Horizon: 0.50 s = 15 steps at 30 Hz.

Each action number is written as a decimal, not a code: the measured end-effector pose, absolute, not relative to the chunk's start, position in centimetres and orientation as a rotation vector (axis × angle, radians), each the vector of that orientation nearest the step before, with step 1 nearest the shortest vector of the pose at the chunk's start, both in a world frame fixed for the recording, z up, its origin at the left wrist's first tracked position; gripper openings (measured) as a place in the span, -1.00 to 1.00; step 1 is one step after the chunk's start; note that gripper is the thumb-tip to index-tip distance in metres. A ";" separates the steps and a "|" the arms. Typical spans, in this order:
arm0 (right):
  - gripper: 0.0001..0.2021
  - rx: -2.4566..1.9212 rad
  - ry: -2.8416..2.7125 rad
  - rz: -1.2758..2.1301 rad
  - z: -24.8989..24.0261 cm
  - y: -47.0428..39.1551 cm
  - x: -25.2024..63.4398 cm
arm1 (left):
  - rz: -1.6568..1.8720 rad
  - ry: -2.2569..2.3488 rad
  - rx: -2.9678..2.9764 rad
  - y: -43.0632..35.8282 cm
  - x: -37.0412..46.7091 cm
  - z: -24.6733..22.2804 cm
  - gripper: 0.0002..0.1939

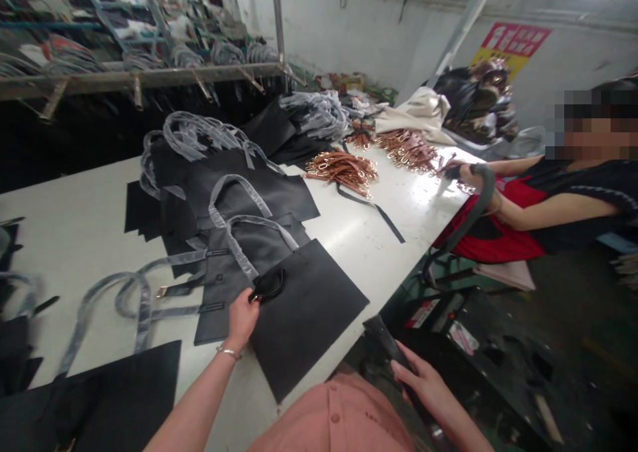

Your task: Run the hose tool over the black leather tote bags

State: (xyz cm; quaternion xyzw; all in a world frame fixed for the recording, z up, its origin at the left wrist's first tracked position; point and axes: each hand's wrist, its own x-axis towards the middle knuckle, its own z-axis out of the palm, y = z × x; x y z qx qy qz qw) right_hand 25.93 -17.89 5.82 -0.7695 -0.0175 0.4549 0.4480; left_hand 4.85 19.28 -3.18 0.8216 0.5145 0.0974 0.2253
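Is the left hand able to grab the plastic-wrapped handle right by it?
Probably yes: the left hand is close and the plastic-wrapped handle lies uncovered, but the hand might need to drop the black loop first.

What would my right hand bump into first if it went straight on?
Your right hand would probably bump its black tool on the table edge first, though depth is unclear.

no legible text, pink-and-yellow wall sign [518,45] blurred, shirt lettering [381,417] too small
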 end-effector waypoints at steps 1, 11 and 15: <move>-0.18 -1.895 -0.041 1.143 5.7 -17.9 26.0 | 0.273 1.407 2.270 19.4 4.8 -3.3 -0.93; -0.31 -1.923 -0.043 1.040 4.5 -14.9 28.1 | 0.331 1.236 2.290 20.2 4.3 -3.6 -0.90; -0.29 -2.032 -0.027 0.845 3.7 -13.8 29.3 | 0.370 1.184 2.190 20.0 4.8 -2.9 -0.89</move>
